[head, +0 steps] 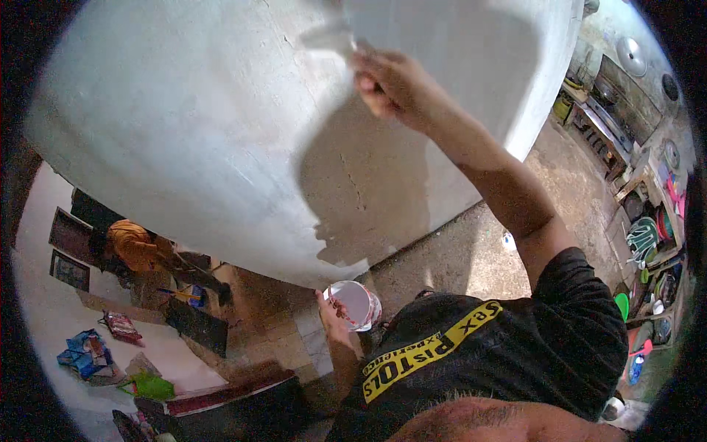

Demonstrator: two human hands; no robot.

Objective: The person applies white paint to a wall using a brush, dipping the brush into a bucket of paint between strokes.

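Observation:
My right hand [386, 83] is raised against a pale plastered wall [182, 110], its fingers closed around the handle of a flat hand tool [328, 40]. Motion blurs the tool's wide pale end, so whether it is a brush or a scraper is unclear. Lower down, my left hand [333, 317] grips a white plastic tub [359, 304] with red markings outside. The tub's inside looks whitish; how full it is cannot be made out. Thin cracks run through the wall, and a large shadow falls across its middle.
A person in an orange top [132, 243] is beyond the wall's left end. Bags [85, 353] lie on a white surface at lower left. Crowded kitchen shelves [657, 237] and a stove [607, 127] line the right. The concrete floor [442, 259] meets the wall's base.

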